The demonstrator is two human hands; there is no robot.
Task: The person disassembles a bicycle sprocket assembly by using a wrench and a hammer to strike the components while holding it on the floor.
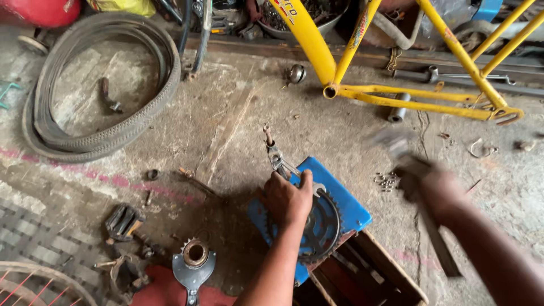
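My left hand [287,198] presses down on a dark toothed chainring with its crank arm [322,226], which lies on a blue box lid [345,198]. The crank arm [276,154] sticks out past the lid toward the far side. My right hand [430,190] is blurred with motion to the right and grips a hammer [396,148], whose head is raised above the concrete floor.
A yellow bicycle frame [408,93] stands at the back. Two tyres [107,85] lie at the left. A pedal [123,221], a grey bracket with a round hole [194,262], small loose nuts [386,180] and a wooden box [368,277] lie nearby.
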